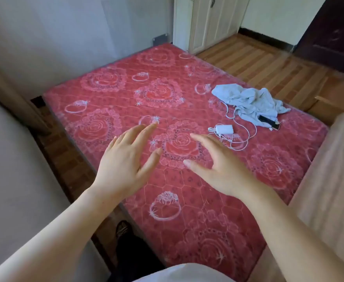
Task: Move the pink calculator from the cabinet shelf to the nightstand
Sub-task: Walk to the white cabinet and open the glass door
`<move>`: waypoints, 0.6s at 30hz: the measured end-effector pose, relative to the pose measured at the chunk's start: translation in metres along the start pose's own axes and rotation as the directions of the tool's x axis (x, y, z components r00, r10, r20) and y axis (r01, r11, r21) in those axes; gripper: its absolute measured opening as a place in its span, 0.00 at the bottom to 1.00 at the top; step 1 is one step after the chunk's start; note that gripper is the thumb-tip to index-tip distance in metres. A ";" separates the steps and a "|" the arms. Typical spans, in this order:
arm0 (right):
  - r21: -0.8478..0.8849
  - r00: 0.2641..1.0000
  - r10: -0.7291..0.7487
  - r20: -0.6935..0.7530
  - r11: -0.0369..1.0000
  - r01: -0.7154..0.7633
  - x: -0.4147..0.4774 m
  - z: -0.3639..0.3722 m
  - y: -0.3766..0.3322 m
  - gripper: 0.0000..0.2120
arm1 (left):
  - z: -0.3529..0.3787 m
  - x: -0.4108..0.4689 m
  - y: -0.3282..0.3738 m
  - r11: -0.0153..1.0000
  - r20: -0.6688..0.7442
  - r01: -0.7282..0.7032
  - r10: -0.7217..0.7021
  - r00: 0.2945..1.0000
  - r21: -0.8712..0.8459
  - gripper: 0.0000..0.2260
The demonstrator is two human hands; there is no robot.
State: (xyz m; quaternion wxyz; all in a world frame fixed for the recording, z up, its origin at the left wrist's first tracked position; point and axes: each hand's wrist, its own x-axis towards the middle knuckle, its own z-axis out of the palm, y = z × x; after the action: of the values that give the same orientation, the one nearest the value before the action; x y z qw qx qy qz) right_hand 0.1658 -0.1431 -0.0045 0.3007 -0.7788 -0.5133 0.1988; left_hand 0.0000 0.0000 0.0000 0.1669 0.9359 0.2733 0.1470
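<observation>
In the head view, both hands are held out above a red patterned mattress (110,94). The left hand (124,157) is spread, fingers straight and apart, and nothing is gripped by it. The right hand (218,165) is likewise spread with relaxed fingers, and nothing is held in it. Neither hand is seen to touch the bed.

The pink calculator is not visible anywhere in this view. A cream cabinet (211,21) is seen at the far end of the room, past the far edge of the mattress, but only its door panels are shown and no shelf can be made out. The nightstand cannot be identified either.

On the right part of the mattress a pale blue cloth (250,102) is bunched, with a dark slim object (268,122) partly tucked under its near edge. A white charger block (225,129) lies nearer, with a white cable (242,139) looped beside it.

The task is judged to be at its very start: the calculator has yet to be found. The step is best done by turning toward the cabinet, and the shelf should be brought into plain sight before any reach is made. One hand should be kept free for the grasp.
</observation>
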 end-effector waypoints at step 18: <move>-0.068 0.961 0.274 0.037 0.960 -0.271 0.136 0.094 -0.078 0.29 | -0.022 0.090 -0.178 0.990 0.312 -0.110 0.133 0.941 -0.089 0.25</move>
State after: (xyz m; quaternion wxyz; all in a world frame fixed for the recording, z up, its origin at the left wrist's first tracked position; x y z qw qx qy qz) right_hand 0.1081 0.0296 -0.0212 0.2340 -0.8463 -0.4141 0.2399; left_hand -0.0177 0.1970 -0.0335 0.2322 0.9559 0.1793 0.0140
